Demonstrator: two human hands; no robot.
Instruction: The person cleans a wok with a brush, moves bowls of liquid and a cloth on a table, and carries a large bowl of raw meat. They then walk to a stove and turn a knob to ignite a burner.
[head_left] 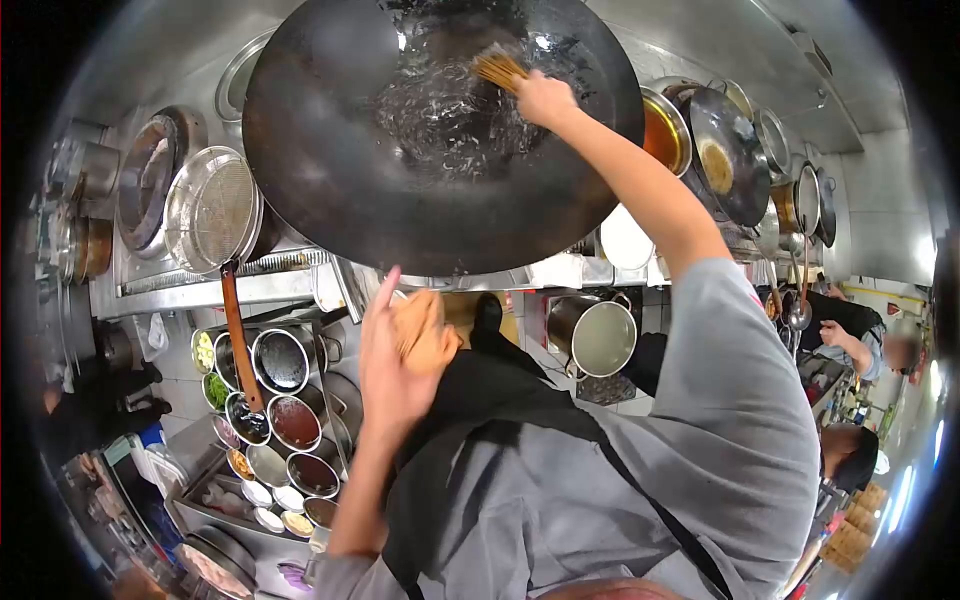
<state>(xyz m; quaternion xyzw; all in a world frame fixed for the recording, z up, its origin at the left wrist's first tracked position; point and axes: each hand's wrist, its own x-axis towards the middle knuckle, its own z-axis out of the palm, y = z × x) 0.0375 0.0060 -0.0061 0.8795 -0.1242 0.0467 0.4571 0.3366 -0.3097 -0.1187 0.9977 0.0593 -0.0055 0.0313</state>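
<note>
A large dark wok [330, 190] fills the upper middle of the view, with rippling water [450, 120] in its bowl. My right hand [547, 98] reaches into the wok, its fingers wrapped round a bamboo wok brush [498, 68] whose bristle end points left over the water. Below the near rim, my left hand [390, 360] is closed on a bunched tan cloth [422, 330], with one finger stretched up close to the wok's edge.
Left of the wok lies a wire strainer [212, 210] with a wooden handle. Several pots of sauces and ingredients [295, 422] stand at lower left. A steel pot [603, 340] is below the counter. To the right are an oil pot [664, 130], a smaller wok [728, 160] and other people [845, 340].
</note>
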